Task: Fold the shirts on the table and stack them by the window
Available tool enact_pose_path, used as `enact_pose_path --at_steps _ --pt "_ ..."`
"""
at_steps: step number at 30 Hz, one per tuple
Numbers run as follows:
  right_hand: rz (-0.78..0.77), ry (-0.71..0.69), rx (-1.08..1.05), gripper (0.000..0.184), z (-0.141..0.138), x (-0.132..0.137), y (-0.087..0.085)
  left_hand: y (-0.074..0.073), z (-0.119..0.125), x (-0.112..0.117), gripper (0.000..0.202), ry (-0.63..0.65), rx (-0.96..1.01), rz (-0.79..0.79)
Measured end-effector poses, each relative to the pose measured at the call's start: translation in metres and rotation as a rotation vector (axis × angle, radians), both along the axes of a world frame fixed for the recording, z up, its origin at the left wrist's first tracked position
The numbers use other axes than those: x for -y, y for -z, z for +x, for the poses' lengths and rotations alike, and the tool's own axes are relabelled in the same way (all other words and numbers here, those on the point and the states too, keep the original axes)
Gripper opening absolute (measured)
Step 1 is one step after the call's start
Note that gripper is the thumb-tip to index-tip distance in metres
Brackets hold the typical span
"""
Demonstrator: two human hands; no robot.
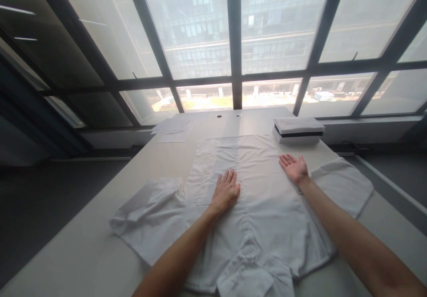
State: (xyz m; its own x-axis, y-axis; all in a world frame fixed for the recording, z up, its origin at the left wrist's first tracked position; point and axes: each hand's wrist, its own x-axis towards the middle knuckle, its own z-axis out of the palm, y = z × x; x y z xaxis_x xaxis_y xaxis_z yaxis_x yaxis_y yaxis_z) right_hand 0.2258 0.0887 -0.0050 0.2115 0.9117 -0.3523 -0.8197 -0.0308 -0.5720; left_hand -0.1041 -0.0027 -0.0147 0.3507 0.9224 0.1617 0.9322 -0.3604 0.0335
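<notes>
A white button-front shirt point(263, 190) lies spread on the table, its collar towards me and its hem towards the window. Its left sleeve point(150, 217) reaches out over the table, and the other sleeve point(347, 183) spreads to the right, partly behind my forearm. My left hand point(227, 190) rests flat on the shirt front beside the button line, fingers stretched out. At the shirt's right edge is my right hand point(295, 168), palm turned up and fingers extended, with nothing in it. Whether its back touches the cloth I cannot tell.
A stack of folded cloths point(298, 131), white with a dark layer, stands at the table's far right. Several white paper sheets point(173, 130) lie at the far left. The white table point(83, 234) reaches to a large framed window point(200, 30).
</notes>
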Motion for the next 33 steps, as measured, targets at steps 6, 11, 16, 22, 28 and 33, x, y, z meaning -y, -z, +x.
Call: enact_pose_path --at_steps 6,11,16,22,28,33 --pt "0.074 0.013 0.01 0.049 -0.047 0.003 -0.014 0.001 0.0 -0.001 0.059 -0.002 -0.001 -0.004" --pt "0.15 -0.494 -0.184 0.05 -0.149 0.049 -0.007 -0.001 0.0 0.0 0.058 0.014 0.006 0.005" --pt "0.08 -0.582 -0.247 0.057 -0.144 0.055 0.004 -0.003 0.0 0.001 0.058 0.018 0.008 0.013" --pt "0.075 -0.127 -0.093 0.057 -0.033 0.012 -0.001 -0.002 0.0 -0.001 0.059 0.009 0.023 -0.007" --pt "0.061 0.069 -0.018 0.046 -0.054 0.018 -0.017 -0.001 0.0 -0.001 0.058 0.002 0.024 -0.009" --pt "0.211 -0.374 -0.072 0.043 -0.149 0.098 -0.017 0.0 -0.001 -0.002 0.058 0.02 0.013 -0.003"
